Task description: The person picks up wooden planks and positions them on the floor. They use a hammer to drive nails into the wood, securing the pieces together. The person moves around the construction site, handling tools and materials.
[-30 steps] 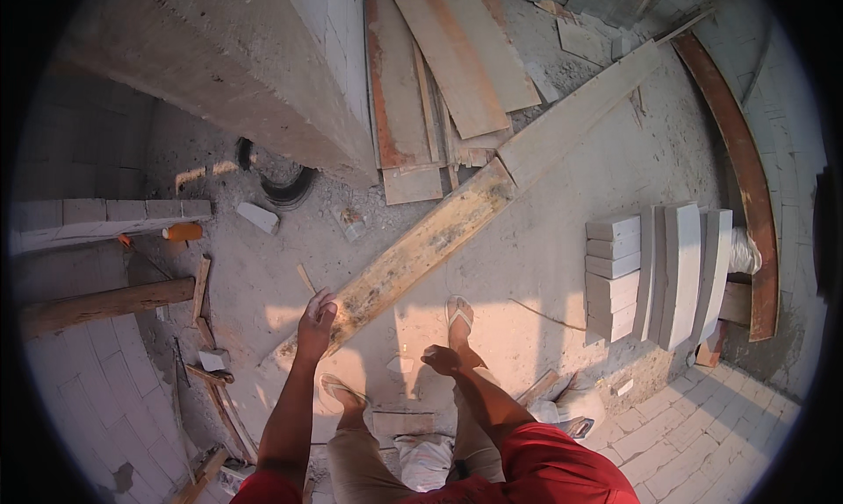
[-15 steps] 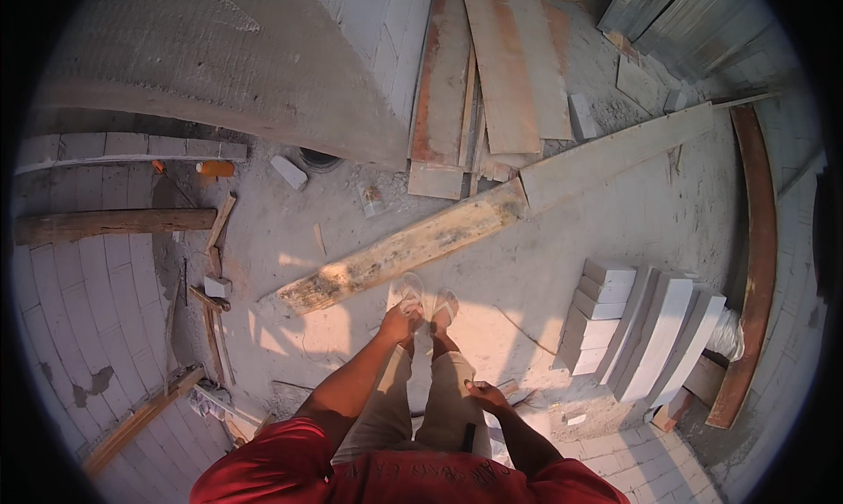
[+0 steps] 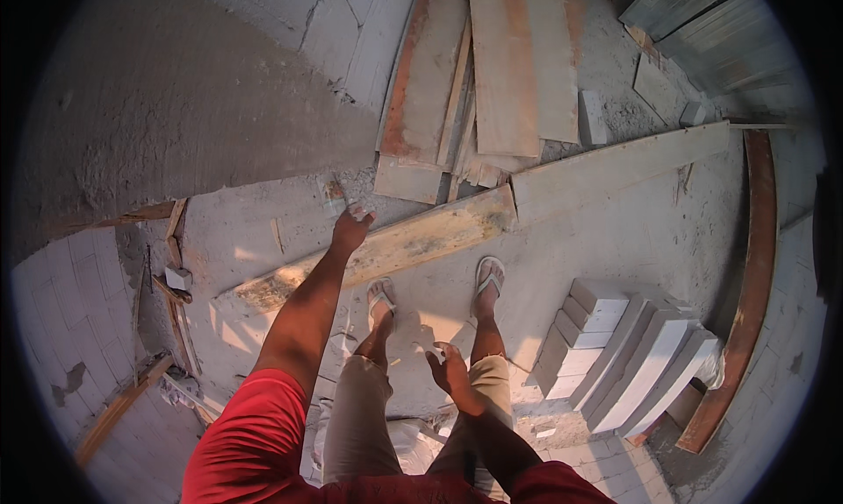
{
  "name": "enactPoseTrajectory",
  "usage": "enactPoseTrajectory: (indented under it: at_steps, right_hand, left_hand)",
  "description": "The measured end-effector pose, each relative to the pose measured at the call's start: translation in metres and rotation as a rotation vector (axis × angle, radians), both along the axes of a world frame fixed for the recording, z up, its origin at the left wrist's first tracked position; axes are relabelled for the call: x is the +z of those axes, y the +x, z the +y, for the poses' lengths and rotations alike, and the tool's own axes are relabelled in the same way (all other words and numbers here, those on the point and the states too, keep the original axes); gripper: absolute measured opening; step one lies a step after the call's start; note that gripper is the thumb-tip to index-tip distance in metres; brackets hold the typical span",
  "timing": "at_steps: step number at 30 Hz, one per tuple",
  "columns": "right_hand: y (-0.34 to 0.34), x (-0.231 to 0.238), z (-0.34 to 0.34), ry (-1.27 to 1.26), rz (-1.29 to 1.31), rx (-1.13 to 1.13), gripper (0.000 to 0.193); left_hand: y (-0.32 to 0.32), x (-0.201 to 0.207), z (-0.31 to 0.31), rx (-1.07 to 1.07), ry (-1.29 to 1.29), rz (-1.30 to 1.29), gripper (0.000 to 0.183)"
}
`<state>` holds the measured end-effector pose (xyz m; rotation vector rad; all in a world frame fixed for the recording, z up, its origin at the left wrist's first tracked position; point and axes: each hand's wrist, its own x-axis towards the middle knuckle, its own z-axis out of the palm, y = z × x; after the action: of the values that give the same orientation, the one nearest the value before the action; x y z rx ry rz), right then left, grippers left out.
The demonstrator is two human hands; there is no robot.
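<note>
Our left hand (image 3: 351,227) reaches out, fingers loosely spread and empty, just above the long plank (image 3: 378,254) lying across the concrete floor (image 3: 615,241). Our right hand (image 3: 450,370) hangs half-curled, empty, near our knee.

Long wooden plank (image 3: 386,249): flat on the concrete floor, running diag. from lower left up to the right, pale w/ yellowish, worn patches. Upper end meets a paler plank (image 3: 615,166). Lies just ahead of the sandalled feet, near the stacked boards.
</note>
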<state>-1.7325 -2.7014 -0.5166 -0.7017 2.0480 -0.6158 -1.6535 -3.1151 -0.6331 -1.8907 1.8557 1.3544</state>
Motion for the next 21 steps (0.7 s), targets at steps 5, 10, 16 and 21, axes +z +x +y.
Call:
enactPoseTrajectory:
  at_steps: [5,10,16,21]
  right_hand:
    - [-0.024,-0.101,0.013,-0.001,-0.294,-0.113,0.03]
    - [-0.053,-0.088,-0.039,0.252,-0.577,-0.064,0.036]
    - [-0.062,-0.085,-0.047,0.369,-0.843,-0.023,0.042]
    - [-0.053,-0.082,-0.056,0.448,-0.881,-0.044,0.04]
  left_hand:
    - [-0.066,-0.136,-0.046,0.148,-0.093,-0.087,0.104]
    - [-0.081,-0.221,-0.082,0.324,-0.006,-0.189,0.109]
    - [-0.086,-0.194,-0.089,0.234,0.008,-0.051,0.1]
    - [-0.13,-0.123,-0.048,0.131,-0.224,0.075,0.079]
